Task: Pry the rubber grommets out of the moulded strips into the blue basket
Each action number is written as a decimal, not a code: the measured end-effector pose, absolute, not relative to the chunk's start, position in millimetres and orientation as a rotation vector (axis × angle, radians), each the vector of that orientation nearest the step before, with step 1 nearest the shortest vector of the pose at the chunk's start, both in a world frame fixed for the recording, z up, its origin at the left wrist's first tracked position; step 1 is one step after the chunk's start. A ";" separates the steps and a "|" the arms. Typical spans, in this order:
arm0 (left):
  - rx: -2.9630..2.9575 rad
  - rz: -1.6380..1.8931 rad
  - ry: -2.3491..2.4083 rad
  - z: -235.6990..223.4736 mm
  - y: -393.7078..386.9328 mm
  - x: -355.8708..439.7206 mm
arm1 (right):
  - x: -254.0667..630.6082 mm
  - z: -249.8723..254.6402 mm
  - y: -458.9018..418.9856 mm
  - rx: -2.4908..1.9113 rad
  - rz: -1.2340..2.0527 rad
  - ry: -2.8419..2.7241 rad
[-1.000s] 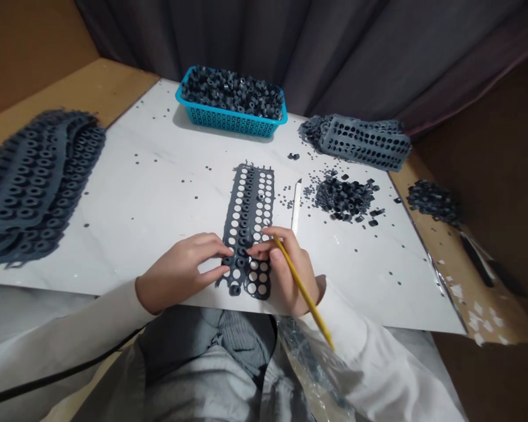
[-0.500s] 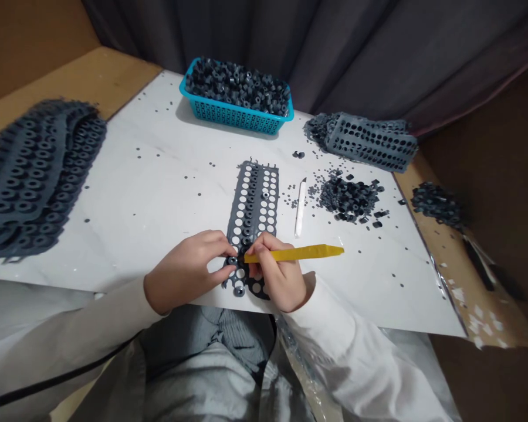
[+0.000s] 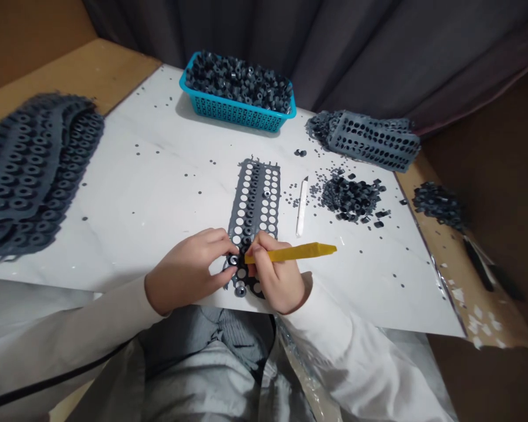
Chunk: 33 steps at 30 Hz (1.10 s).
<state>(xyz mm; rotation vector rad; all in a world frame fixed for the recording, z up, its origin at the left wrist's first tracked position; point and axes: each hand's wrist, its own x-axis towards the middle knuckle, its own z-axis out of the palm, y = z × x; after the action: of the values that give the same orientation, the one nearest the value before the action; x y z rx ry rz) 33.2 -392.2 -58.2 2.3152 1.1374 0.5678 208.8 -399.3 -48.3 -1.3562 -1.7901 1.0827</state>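
Observation:
A dark grey rubber sheet [image 3: 259, 193] with rows of round holes and a raised row of ring-shaped pieces lies on the white table in front of me. My left hand [image 3: 193, 264] pinches a small dark rubber ring [image 3: 233, 259] at the sheet's near left part. Held like a pen in my right hand [image 3: 279, 272] is a slim yellow tool [image 3: 305, 251]; its working tip, beside the ring, is hidden by my fingers. Another loose rubber ring [image 3: 240, 291] rests at the sheet's near edge, and one more ring [image 3: 267, 194] sits farther up on it.
A blue basket [image 3: 237, 112] full of dark rubber pieces stands at the back. Uncut sheets [image 3: 30, 170] are stacked on the left, punched-out sheets [image 3: 374, 140] at back right. Right of centre are a white pen-shaped tool [image 3: 301, 208], a pile of scraps [image 3: 352, 196] and scattered tiny discs.
Both hands stay at the near end of the sheet. The yellow tool's rear end has swung slightly left and up; the ring under my left fingers is tilted a little differently.

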 end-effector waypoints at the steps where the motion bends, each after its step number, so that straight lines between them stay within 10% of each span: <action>1: 2.349 0.543 1.130 -56.9 -391.9 34.0 | 208.5 -48.0 -399.4 -1.357 1.060 -1.815; 26: 2.986 0.445 0.887 -57.9 -387.8 36.9 | 203.4 -49.7 -400.7 -1.380 0.881 -1.914; 33: 2.241 0.673 1.163 -53.9 -386.1 29.1 | 205.0 -53.1 -399.7 -1.413 0.911 -1.890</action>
<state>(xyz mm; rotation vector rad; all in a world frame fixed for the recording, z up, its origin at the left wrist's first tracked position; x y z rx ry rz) 29.1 -386.1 -53.9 2.2409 1.1633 0.6729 205.0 -399.7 -53.1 -1.4125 -1.8899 0.9110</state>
